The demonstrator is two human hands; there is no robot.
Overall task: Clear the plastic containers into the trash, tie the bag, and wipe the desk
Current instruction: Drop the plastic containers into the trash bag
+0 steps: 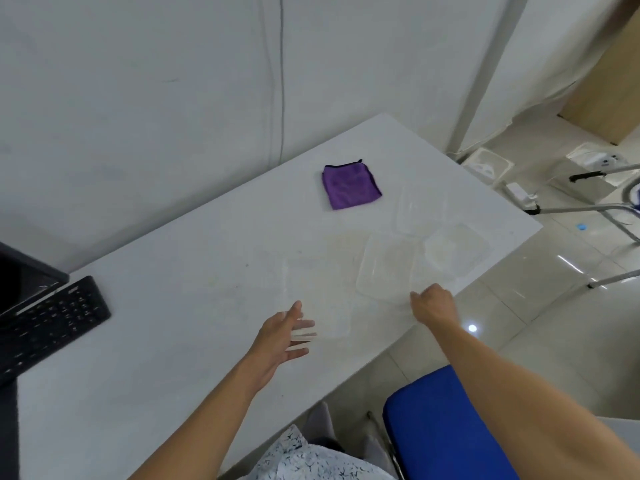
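Up close, a blue chair (446, 427) stands just off the near edge of the white surface (156, 341). Over that edge the left hand (284, 337) reaches in, its grip spread, the straight fingers lying against a clear plastic container (322, 292) and showing pale through its wall. To the right, the right hand (433, 303) sits at the near corner of a second container (386, 268); its grip is curled, but I cannot tell whether it pinches the rim. Just beyond lie a third container (457, 249) by the right edge and a fourth container (420, 209) behind it. A folded purple cloth (349, 185) lies near that one, further back. Off to the left end sits a black keyboard (52, 317). Behind everything a pale wall carries a thin cable (281, 81) running down, and glossy floor tiles (519, 306) spread away on the right.
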